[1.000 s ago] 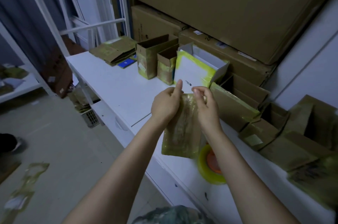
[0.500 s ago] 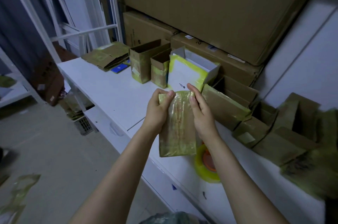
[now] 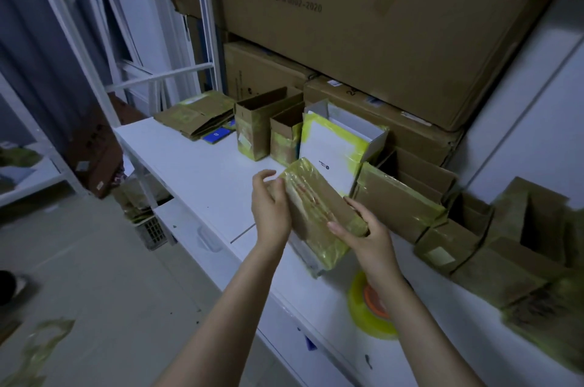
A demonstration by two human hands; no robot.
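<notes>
The underside of the taped box (image 3: 319,212) is being hidden, and most fingers (image 3: 260,178) of the left hand (image 3: 270,206) are being lost behind its edge. The tape roll (image 3: 368,314) is being partly covered by the right arm (image 3: 420,323). The boxes at the right edge (image 3: 550,307) are being blurred and cut off. The print on the big carton (image 3: 281,1) is being left too faint to read.

Stockroom or packing room. Big cardboard cartons (image 3: 379,48) were stacked on white shelving behind the table (image 3: 196,171). Small taped boxes (image 3: 252,130) lined its back edge, and a tape roll (image 3: 369,314) lay near its front.
</notes>
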